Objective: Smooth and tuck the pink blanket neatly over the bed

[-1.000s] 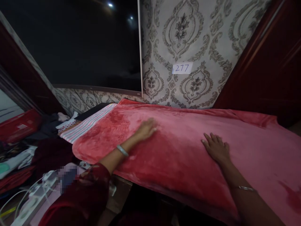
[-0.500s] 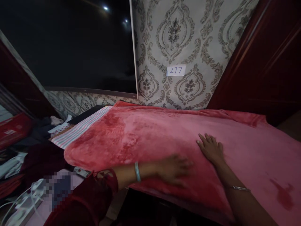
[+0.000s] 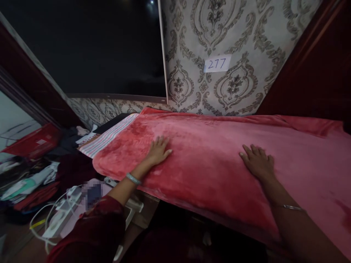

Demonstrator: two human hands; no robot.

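A red and pink plush blanket (image 3: 197, 157) lies spread over a table, its near edge hanging slightly over the front. My left hand (image 3: 158, 150) rests flat on the left part of the blanket, fingers apart, with a pale bangle at the wrist. Farther right, my right hand (image 3: 257, 160) also lies palm down on the blanket, fingers spread, a thin silver bracelet on its wrist. Neither hand grips the fabric. From under the blanket's left end a striped cloth (image 3: 109, 136) sticks out.
Behind the table a large dark television (image 3: 109, 51) stands against patterned wallpaper, where a paper label (image 3: 217, 63) reads 277. A power strip (image 3: 61, 215) with white cables sits at lower left, near piled clothes (image 3: 35, 182) and a red bag (image 3: 35, 140).
My left hand has moved left and away from me across the blanket, from near the middle to its left part. My right hand stays in about the same place. The view has shifted a little.
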